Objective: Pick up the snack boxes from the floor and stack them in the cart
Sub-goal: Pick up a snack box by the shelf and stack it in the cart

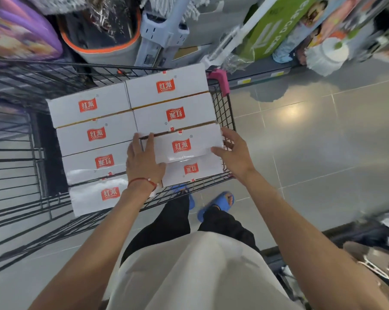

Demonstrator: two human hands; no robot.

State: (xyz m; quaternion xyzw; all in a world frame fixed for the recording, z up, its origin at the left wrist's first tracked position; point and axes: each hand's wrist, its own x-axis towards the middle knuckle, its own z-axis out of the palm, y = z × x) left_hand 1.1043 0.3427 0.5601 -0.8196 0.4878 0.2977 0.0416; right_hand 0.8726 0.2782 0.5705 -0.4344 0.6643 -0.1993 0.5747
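Eight white cardboard snack boxes (92,121) with red logos show their tops in the black wire cart (223,113), in two columns of four; anything beneath them is hidden. The left hand (144,158) lies flat, fingers straight, on the left end of the third right-column box (200,139). The right hand (232,149), fingers spread, touches its right end.

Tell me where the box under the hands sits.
In the head view, the box lies in the right column of the cart, overlapping the nearest box, between the left hand and right hand.
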